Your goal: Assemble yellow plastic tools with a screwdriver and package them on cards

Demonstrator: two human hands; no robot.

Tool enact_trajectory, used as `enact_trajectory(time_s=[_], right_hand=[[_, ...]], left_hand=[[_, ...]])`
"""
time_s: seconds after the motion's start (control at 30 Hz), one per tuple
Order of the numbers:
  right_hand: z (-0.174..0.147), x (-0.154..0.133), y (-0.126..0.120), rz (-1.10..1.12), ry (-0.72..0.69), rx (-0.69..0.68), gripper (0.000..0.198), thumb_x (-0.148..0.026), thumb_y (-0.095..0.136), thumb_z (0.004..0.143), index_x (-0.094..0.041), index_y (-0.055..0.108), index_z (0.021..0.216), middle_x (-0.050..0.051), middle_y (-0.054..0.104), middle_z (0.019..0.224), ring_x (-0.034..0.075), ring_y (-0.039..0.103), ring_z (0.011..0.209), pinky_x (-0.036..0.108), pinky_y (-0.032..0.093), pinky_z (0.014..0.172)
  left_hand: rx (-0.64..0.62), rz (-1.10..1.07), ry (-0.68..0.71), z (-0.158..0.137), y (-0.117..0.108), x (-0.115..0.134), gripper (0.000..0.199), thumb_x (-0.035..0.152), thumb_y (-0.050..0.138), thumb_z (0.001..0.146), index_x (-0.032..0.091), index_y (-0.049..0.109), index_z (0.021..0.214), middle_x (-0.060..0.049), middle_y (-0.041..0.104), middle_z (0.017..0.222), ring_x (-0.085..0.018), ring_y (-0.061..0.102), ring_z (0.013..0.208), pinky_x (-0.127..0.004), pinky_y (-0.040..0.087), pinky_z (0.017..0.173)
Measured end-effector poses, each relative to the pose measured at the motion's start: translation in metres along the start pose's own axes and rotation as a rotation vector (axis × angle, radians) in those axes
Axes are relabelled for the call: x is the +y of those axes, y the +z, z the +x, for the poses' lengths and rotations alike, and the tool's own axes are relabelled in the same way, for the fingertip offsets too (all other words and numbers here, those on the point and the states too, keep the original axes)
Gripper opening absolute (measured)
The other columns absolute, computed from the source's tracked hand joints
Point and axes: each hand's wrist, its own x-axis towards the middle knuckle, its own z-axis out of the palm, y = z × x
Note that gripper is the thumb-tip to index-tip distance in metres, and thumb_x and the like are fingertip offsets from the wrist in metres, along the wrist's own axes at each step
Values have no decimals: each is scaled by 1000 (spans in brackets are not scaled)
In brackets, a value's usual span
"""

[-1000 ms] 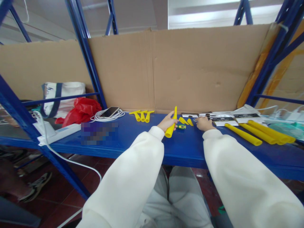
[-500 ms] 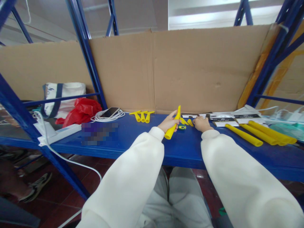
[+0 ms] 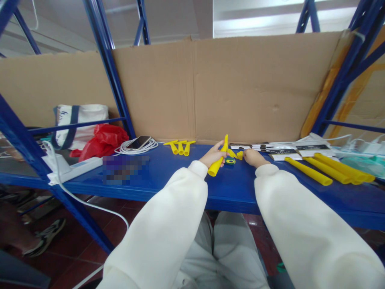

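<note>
My left hand (image 3: 214, 155) is wrapped round a yellow tapered tube (image 3: 214, 167), its wide hollow end pointing toward me and its narrow end up and away. My right hand (image 3: 253, 157) is closed, with its fingertips at a small flat yellow piece (image 3: 240, 155) that they seem to pinch. Another slim yellow piece (image 3: 231, 153) lies just right of the tube. Close below these is a small green and yellow object (image 3: 230, 161), its kind too small to tell.
Several yellow tubes (image 3: 313, 171) lie at the right beside black-and-white packets (image 3: 284, 154). Three yellow tubes with crosspieces (image 3: 181, 148) stand left of centre. Farther left are a phone (image 3: 140, 142) on a coiled white cable and a red bag (image 3: 106, 138). Cardboard (image 3: 255, 88) backs the blue shelf (image 3: 168, 172).
My right hand has shifted slightly left, its fingers closing at the small yellow piece, which now sits turned differently. The left hand and its tube have hardly moved.
</note>
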Motion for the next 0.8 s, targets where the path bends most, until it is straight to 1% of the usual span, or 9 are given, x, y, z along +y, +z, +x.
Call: enact_trajectory(time_s=[0.13, 0.2, 0.3, 0.4, 0.47, 0.53, 0.63, 0.7, 0.8], right_hand=[[3, 1, 2, 39, 28, 0, 40, -6, 43, 86, -11, 73, 112, 17, 73, 112, 25, 68, 109, 28, 48, 89], [4, 2, 2, 69, 44, -8, 38, -6, 46, 85, -11, 74, 109, 18, 73, 111, 26, 68, 108, 29, 49, 87], [6, 4, 4, 111, 51, -1, 33, -5, 51, 80, -12, 76, 101, 17, 74, 108, 26, 69, 105, 29, 50, 87], [9, 6, 7, 201, 47, 52, 28, -3, 54, 74, -14, 74, 90, 15, 75, 99, 27, 69, 100, 31, 50, 86], [11, 7, 9, 349, 39, 148, 24, -2, 55, 73, -16, 70, 84, 14, 74, 92, 25, 69, 93, 32, 50, 84], [14, 6, 9, 578, 11, 281, 17, -5, 56, 73, -18, 64, 81, 10, 72, 85, 22, 68, 84, 33, 52, 82], [17, 0, 5, 952, -110, 458, 8, -15, 60, 74, -21, 55, 77, 5, 67, 78, 18, 64, 77, 33, 53, 79], [16, -6, 1, 1139, -191, 498, 13, -21, 63, 73, -23, 51, 75, 2, 64, 77, 17, 62, 75, 33, 53, 80], [12, -16, -4, 1294, -234, 448, 20, -27, 69, 70, -23, 49, 74, -1, 61, 74, 15, 59, 72, 32, 52, 77]], left_hand=[[-62, -83, -46, 2, -3, 0, 85, -1, 46, 71, 21, 28, 152, -2, 66, 90, -5, 44, 44, -16, 36, 40], [-87, -113, -65, 4, -5, -1, 86, -1, 47, 70, 22, 28, 152, -3, 67, 92, -5, 45, 45, -16, 36, 41], [-124, -134, -89, 6, -8, -1, 90, -1, 47, 70, 22, 23, 154, -5, 68, 96, -4, 45, 44, -16, 35, 41], [-175, -134, -115, 7, -10, -1, 92, -1, 48, 70, 22, 20, 155, -5, 68, 98, -4, 45, 44, -15, 34, 40], [-209, -128, -122, 8, -12, -2, 93, 0, 49, 70, 23, 20, 155, -6, 68, 99, -5, 46, 44, -15, 34, 40], [-231, -123, -116, 9, -13, -3, 91, 0, 50, 70, 22, 22, 154, -6, 68, 98, -5, 47, 45, -16, 35, 41], [-245, -119, -105, 10, -14, -4, 88, 0, 50, 72, 22, 24, 153, -4, 67, 92, -6, 47, 45, -16, 36, 42], [-250, -117, -97, 9, -14, -4, 87, 0, 51, 72, 23, 25, 152, -2, 66, 87, -6, 48, 45, -16, 36, 42], [-250, -110, -93, 8, -14, -3, 86, -1, 51, 73, 22, 25, 152, -1, 65, 80, -7, 48, 45, -16, 35, 42]])
